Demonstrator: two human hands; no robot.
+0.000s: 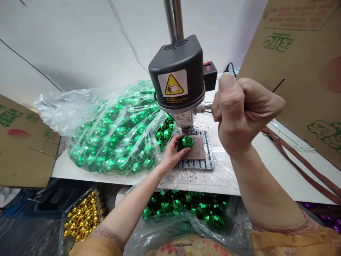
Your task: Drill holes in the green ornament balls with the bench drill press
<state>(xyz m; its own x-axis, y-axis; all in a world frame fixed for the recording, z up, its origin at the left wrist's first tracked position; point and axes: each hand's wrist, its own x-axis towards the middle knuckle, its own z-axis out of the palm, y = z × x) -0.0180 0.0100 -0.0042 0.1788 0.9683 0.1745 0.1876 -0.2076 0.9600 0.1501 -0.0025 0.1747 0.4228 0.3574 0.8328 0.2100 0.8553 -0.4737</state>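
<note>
My left hand pinches a green faceted ball and holds it on the grey ribbed base plate, right under the chuck of a small bench drill press. My right hand is raised to the right of the drill head, closed in a fist round the press's feed lever, of which only the metal stub shows. Black drill swarf is scattered over the plate and the plastic sheet beside it.
A clear plastic bag full of green balls lies left of the press on the white table. More green balls sit in a bag below the table edge, with gold balls lower left. Cardboard boxes stand at both sides; a brown strap crosses the right.
</note>
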